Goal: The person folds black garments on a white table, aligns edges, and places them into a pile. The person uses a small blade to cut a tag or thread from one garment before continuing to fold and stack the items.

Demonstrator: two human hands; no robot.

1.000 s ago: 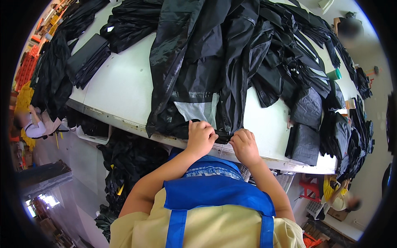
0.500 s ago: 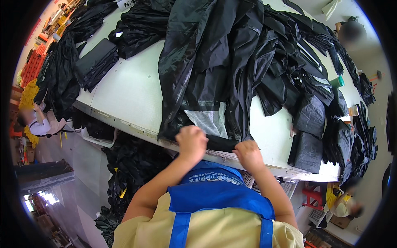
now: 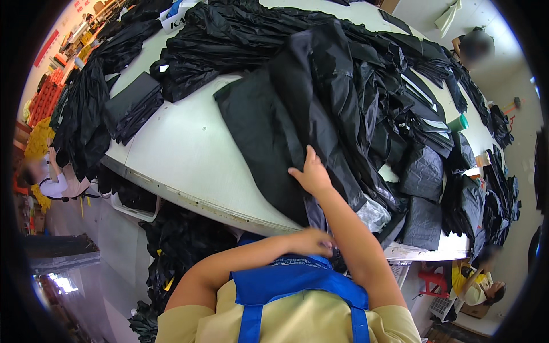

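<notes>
A black garment of thin shiny fabric point(image 3: 257, 137) lies skewed across the table in front of me, its folds running up and to the right. White mesh point(image 3: 374, 214) shows at its lower right corner. My right hand point(image 3: 314, 174) rests on the garment's middle with thumb and fingers spread. Close to my body, my left hand point(image 3: 313, 241) is at the table's front edge beside the garment's lower end. Motion blurs its fingers, so whether it grips the fabric is unclear.
Piled black garments point(image 3: 229, 46) line the back of the white table point(image 3: 171, 143). Folded black stacks point(image 3: 420, 223) stand at right, near a green cup-like object point(image 3: 458, 123). Another folded stack point(image 3: 134, 106) lies left. Black fabric point(image 3: 177, 251) hangs below the edge. Co-workers sit at both sides.
The garment has turned from lying straight ahead to slanting, its mesh end moving right. My right hand has moved up onto the fabric and opened; my left has dropped toward my body.
</notes>
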